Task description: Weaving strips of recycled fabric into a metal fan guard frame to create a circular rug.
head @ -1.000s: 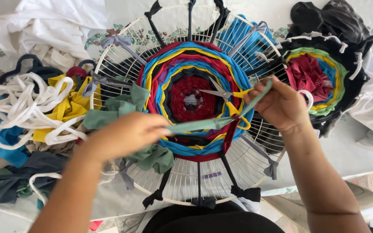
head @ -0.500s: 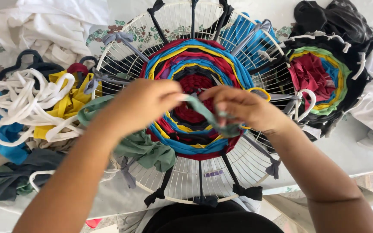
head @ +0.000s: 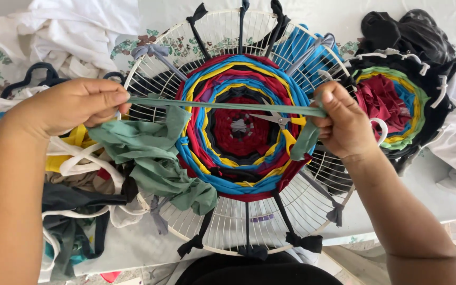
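A round white wire fan grille (head: 222,227) lies flat in front of me, with a woven disc of red, blue, yellow and black fabric rings (head: 238,132) at its centre. Both hands pull a green fabric strip (head: 222,105) taut across the weave. My left hand (head: 67,105) pinches its left end, and loose green cloth (head: 154,158) hangs below that end. My right hand (head: 344,124) grips the right end. Scissors with yellow handles (head: 281,121) lie on the weave beside my right hand.
A heap of fabric strips, white, yellow, blue and dark (head: 75,184), lies at the left. A second, smaller woven disc on a black frame (head: 391,100) sits at the right, with black cloth (head: 402,31) behind it. White cloth (head: 75,26) lies at the back left.
My hands have moved apart from the centre of the weave, left hand leftward and right hand rightward, stretching the green strip straight across it.
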